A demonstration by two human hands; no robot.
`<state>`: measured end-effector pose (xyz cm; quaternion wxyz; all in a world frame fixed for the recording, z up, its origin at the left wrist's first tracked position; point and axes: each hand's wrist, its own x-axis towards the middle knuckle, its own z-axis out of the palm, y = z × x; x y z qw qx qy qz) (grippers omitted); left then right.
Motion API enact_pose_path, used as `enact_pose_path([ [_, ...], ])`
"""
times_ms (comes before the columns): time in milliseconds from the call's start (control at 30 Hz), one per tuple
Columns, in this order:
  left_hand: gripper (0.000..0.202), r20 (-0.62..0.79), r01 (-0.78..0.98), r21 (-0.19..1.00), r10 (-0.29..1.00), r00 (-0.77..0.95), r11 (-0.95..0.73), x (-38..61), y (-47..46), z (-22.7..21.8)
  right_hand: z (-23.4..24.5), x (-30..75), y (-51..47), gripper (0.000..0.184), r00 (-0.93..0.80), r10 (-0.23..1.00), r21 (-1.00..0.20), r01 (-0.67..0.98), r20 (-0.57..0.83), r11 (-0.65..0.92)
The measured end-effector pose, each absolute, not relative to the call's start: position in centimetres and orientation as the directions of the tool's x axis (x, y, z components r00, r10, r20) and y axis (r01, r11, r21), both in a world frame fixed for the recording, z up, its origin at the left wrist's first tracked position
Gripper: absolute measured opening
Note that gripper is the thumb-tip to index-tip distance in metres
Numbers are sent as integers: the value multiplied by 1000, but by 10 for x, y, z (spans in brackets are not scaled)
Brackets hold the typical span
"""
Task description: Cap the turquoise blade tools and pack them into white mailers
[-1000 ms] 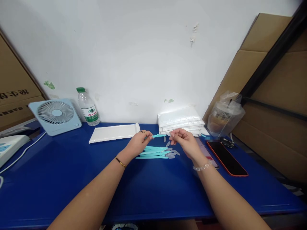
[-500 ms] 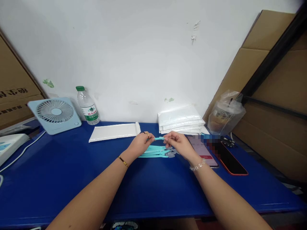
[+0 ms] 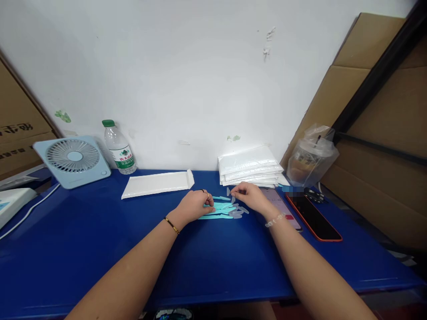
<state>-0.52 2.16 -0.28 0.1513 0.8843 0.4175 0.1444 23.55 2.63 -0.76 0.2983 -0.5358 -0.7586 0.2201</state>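
Several slim turquoise sticks that look like eyebrow razors (image 3: 222,216) lie in a bunch on the blue table. Loose translucent caps (image 3: 237,213) are scattered around their right ends. My left hand (image 3: 196,205) is closed over the bunch, thumb and fingers pinching one razor's handle. To the right, my right hand (image 3: 248,195) pinches a small translucent cap (image 3: 233,200) by its upper end. Just behind the bunch, a single razor (image 3: 220,198) lies apart, and another cap (image 3: 228,191) is beside my right fingertips.
Behind my hands are a white padded mailer (image 3: 156,184) and a stack of white mailers (image 3: 250,164). Two phones (image 3: 313,218) lie at right, near a bagged drink cup (image 3: 312,155). A blue fan (image 3: 75,160) and water bottle (image 3: 120,149) stand at left.
The razor stretched between both hands now lies behind the bunch. My left hand has lowered onto another razor's handle. My right hand has moved slightly right and holds a cap.
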Motion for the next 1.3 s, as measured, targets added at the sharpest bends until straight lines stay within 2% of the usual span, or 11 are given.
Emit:
enact_pose_path([
  [167,18,97,681,431,781,617,-592,-4,23,-8,5,258,14,16,-355,932,-608,757,-76,238],
  [233,19,108,675,441,782,614,-591,-4,23,-7,7,259,9,16,-360,927,-555,795,-104,247],
  [333,19,142,674,468,801,581,-572,-4,22,-5,8,254,6,7,-372,925,-483,825,-72,294],
  [533,23,120,644,620,865,486,-448,-6,19,2,4,253,10,7,-359,933,-444,835,7,324],
  [633,23,97,611,678,874,476,-408,-6,19,1,2,256,12,7,-342,938,-491,808,59,326],
  [733,25,143,603,669,871,469,-434,-6,20,0,2,254,12,8,-318,939,-611,720,132,330],
  [833,29,175,591,663,863,473,-459,-7,21,1,2,252,14,9,-291,946,-721,623,144,302],
  [900,31,181,590,650,851,492,-479,-8,22,3,3,253,15,11,-278,947,-726,617,160,304],
  [1000,34,191,592,620,830,524,-516,-9,24,4,5,253,14,13,-299,934,-655,669,195,351],
  [1167,42,220,588,592,812,540,-551,-9,25,5,22,233,-10,17,-534,821,-648,555,202,521],
  [1300,45,231,590,584,811,537,-557,-9,24,6,29,197,-35,25,-812,570,-633,379,121,675],
])
